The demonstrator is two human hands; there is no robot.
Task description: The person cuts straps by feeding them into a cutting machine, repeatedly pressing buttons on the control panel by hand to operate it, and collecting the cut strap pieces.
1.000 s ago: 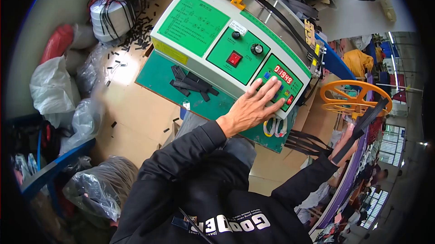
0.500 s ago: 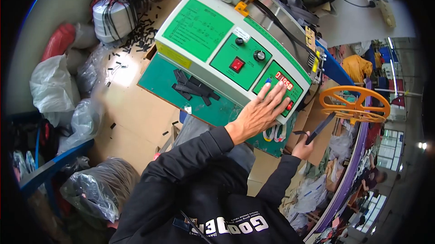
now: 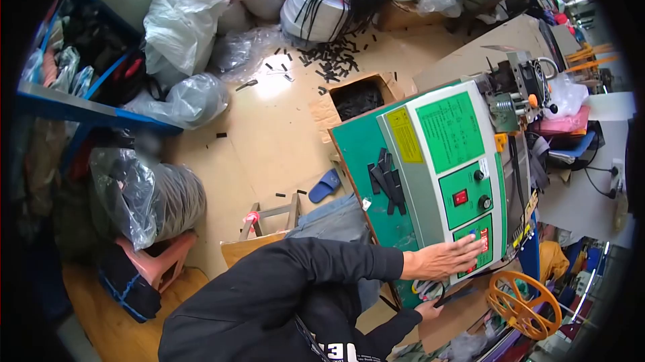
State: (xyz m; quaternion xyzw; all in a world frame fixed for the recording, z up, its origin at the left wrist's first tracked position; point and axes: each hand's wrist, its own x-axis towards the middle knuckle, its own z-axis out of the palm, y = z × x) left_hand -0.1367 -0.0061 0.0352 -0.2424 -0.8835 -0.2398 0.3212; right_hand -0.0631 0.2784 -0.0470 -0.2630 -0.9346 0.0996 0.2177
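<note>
My left hand (image 3: 443,260) lies across the lower green control panel of a white-and-green tape cutting machine (image 3: 430,180), its fingers stretched out over the red digital display and buttons. Below it, my right hand (image 3: 428,309) is closed round a black strap (image 3: 458,297), beside the machine's end. Partly hidden by my left hand is the display (image 3: 484,239). Several short black strap pieces (image 3: 388,180) lie on the green tabletop (image 3: 353,143) along the machine's near side. A looped bundle of pale cords (image 3: 424,288) sits between my hands.
An orange spoked reel (image 3: 524,305) stands beyond my right hand. Black scraps (image 3: 329,59) litter the floor by a cardboard box (image 3: 390,86). A blue slipper (image 3: 324,186), a wooden stool (image 3: 259,244), a pink stool (image 3: 158,261) and plastic-wrapped bundles (image 3: 181,26) are to the left.
The view has swung left, so the machine appears further right and turned. My left hand stays on the panel. My right hand, still holding the strap, is now closer below it.
</note>
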